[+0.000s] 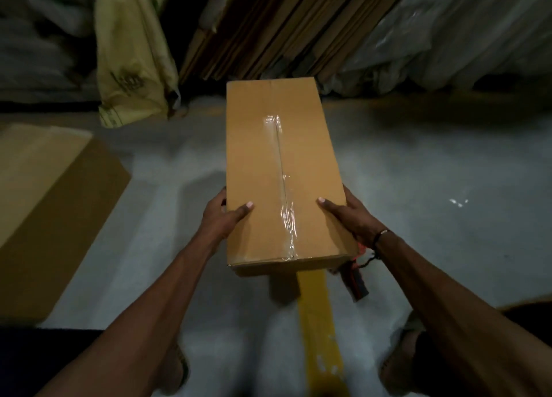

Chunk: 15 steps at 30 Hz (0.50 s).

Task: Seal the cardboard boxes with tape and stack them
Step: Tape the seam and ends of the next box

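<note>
Holding: a person grips a sealed cardboard box by its near end, one hand on each long side, above a grey concrete floor.
Box: long and narrow, lengthwise away from the camera; a strip of clear tape runs along its top seam and folds over the near edge.
Left hand: clasps the box's left side near the near corner, thumb laid flat across the top panel, fingers wrapped out of sight down the side wall.
Right hand: clasps the box's right side opposite, thumb on the top panel, fingers hidden behind the side; a thin band circles the wrist.
Beneath the box: whether its underside touches the floor cannot be told; a yellow floor line runs out from under its near end toward the camera.
Near right corner of the box: a red-and-black tool, partly hidden, lies on the floor just under that corner.
Left of the box: a second cardboard box sits well apart on the floor.
Beyond the box: flattened cardboard sheets lean upright past its far end, with a yellowish sack to their left and pale plastic-wrapped bundles to their right.
</note>
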Each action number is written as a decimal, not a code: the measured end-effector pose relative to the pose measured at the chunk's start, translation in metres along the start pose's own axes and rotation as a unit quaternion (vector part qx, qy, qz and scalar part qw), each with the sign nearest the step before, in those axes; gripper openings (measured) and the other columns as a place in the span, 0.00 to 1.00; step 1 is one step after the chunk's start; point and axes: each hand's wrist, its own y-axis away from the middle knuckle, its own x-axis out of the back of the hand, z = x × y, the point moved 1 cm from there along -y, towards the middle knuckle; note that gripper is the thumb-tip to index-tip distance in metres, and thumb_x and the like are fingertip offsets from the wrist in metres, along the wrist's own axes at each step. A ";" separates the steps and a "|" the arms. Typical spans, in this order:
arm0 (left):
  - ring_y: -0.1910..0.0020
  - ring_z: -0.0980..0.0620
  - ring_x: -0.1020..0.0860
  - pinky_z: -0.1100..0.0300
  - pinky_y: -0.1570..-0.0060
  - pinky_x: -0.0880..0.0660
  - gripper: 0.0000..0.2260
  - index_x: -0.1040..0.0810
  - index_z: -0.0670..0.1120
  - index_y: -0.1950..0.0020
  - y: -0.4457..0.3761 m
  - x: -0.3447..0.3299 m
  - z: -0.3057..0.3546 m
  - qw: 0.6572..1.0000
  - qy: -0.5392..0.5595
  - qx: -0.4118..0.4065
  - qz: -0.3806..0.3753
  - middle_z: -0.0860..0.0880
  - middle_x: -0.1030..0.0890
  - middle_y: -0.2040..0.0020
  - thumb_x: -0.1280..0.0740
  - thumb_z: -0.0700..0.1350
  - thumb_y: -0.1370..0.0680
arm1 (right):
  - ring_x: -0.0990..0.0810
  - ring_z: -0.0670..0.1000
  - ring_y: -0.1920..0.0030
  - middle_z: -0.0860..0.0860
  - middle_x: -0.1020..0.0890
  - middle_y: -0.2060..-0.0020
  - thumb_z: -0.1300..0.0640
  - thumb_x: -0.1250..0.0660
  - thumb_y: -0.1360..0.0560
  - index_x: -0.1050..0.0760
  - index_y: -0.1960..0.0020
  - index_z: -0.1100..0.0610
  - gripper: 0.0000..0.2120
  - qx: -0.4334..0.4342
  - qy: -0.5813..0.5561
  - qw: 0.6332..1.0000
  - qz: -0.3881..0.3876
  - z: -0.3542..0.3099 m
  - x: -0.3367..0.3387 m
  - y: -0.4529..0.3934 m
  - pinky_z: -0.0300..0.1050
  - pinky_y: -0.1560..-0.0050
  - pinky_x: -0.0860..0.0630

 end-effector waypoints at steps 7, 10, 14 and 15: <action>0.37 0.47 0.22 0.40 0.40 0.21 0.35 0.29 0.55 0.24 0.068 0.013 0.133 0.994 -0.004 -0.112 -0.006 0.50 0.22 0.34 0.24 0.62 0.28 | 0.20 0.54 0.40 0.51 0.23 0.34 0.41 0.29 0.25 0.38 0.24 0.45 0.34 0.108 0.003 0.993 0.055 -0.107 0.054 0.114 0.59 0.40 0.21; 0.38 0.47 0.21 0.42 0.40 0.21 0.29 0.27 0.52 0.26 0.101 0.005 0.192 0.988 0.013 -0.155 -0.020 0.51 0.22 0.36 0.24 0.56 0.24 | 0.19 0.53 0.40 0.51 0.22 0.35 0.44 0.28 0.24 0.37 0.24 0.44 0.32 0.149 -0.021 0.985 0.087 -0.145 0.084 0.170 0.55 0.43 0.19; 0.39 0.48 0.21 0.47 0.42 0.21 0.31 0.30 0.53 0.23 0.138 -0.012 0.258 0.977 0.015 -0.206 -0.045 0.51 0.22 0.35 0.24 0.56 0.24 | 0.19 0.51 0.39 0.47 0.22 0.35 0.45 0.26 0.27 0.37 0.24 0.43 0.35 0.200 -0.047 0.969 0.137 -0.180 0.119 0.236 0.54 0.42 0.19; 0.39 0.49 0.21 0.46 0.41 0.21 0.31 0.30 0.54 0.23 0.148 -0.018 0.275 0.973 0.011 -0.223 -0.052 0.51 0.22 0.34 0.24 0.56 0.24 | 0.19 0.51 0.39 0.47 0.22 0.35 0.45 0.26 0.27 0.37 0.24 0.43 0.35 0.207 -0.050 0.965 0.153 -0.186 0.129 0.254 0.54 0.42 0.19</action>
